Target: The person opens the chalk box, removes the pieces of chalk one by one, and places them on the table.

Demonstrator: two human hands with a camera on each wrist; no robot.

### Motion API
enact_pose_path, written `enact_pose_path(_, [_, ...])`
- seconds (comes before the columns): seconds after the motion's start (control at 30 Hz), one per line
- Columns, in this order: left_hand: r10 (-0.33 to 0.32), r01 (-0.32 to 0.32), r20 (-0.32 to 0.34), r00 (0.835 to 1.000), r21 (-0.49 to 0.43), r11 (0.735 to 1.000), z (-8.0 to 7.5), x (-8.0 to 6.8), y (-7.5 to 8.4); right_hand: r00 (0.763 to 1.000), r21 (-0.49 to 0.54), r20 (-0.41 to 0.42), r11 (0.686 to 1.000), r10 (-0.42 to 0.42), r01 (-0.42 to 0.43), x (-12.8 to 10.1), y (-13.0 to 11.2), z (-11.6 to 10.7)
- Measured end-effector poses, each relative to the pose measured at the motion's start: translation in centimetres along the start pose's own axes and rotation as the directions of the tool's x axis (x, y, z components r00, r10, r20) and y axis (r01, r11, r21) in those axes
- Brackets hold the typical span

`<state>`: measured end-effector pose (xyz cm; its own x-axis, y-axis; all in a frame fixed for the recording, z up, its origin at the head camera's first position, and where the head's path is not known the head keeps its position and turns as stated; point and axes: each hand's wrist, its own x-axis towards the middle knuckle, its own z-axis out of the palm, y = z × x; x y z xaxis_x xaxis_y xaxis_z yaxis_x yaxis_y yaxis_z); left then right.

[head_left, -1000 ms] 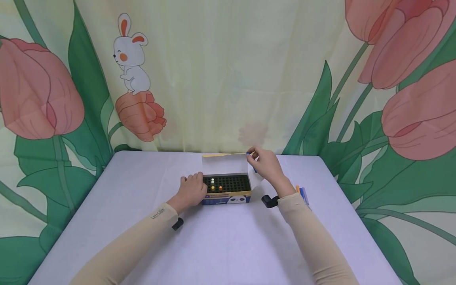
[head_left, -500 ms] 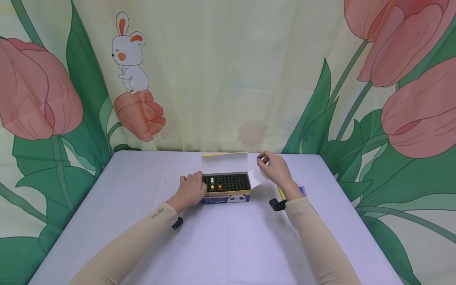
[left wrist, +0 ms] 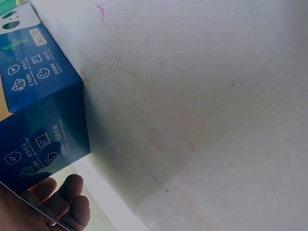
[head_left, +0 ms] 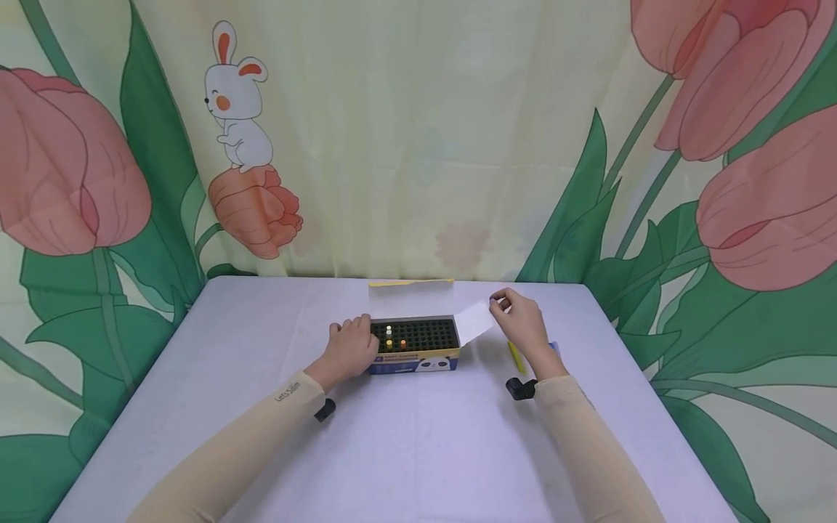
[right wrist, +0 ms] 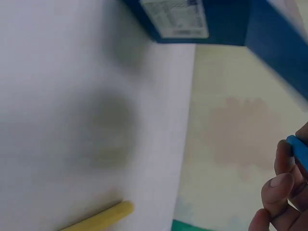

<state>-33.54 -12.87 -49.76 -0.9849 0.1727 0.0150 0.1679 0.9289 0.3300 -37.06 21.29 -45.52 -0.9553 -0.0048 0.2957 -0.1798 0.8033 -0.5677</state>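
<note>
A blue and yellow box [head_left: 413, 364] with a panda print stands on the table, lid raised. Its black insert [head_left: 431, 335] is a grid of round holes. A few sticks with white, yellow and orange ends stand in the left part. My left hand [head_left: 349, 346] grips the box's left end; in the left wrist view its fingers curl beside the blue side wall. My right hand [head_left: 523, 319], right of the box near the white inside of the side flap [head_left: 474, 322], pinches a blue crayon-like stick [right wrist: 299, 152]. Most of that stick is hidden.
A yellow crayon-like stick [head_left: 516, 357] lies on the white tablecloth [head_left: 418, 443] right of the box. A bit of blue [head_left: 554, 347] shows behind the right wrist. A curtain [head_left: 392, 145] printed with tulips and a rabbit hangs behind the table.
My right hand has moved right and slightly down, from beside the raised lid to past the side flap, with the blue stick. My left hand stays on the box.
</note>
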Motion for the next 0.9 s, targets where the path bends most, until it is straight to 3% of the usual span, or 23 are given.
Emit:
enact_pose_path(0.3, [0.006, -0.006, -0.007, 1.000, 0.009, 1.000, 0.3, 0.1, -0.2, 0.993, -0.072, 0.062, 0.992, 0.105, -0.101, -1.3, 3.8, 0.2])
enact_pose_path(0.6, [0.007, -0.008, -0.014, 1.000, -0.012, 1.000, 0.4, 0.3, -0.2, 0.970, -0.120, 0.140, 0.975, 0.201, -0.185, -1.8, 5.9, 0.2])
enact_pose_path(0.9, [0.015, -0.016, -0.037, 0.999, -0.018, 1.000, 0.4, 0.2, -0.3, 0.955, -0.191, 0.188, 0.962, 0.229, -0.193, -1.9, 7.7, 0.6])
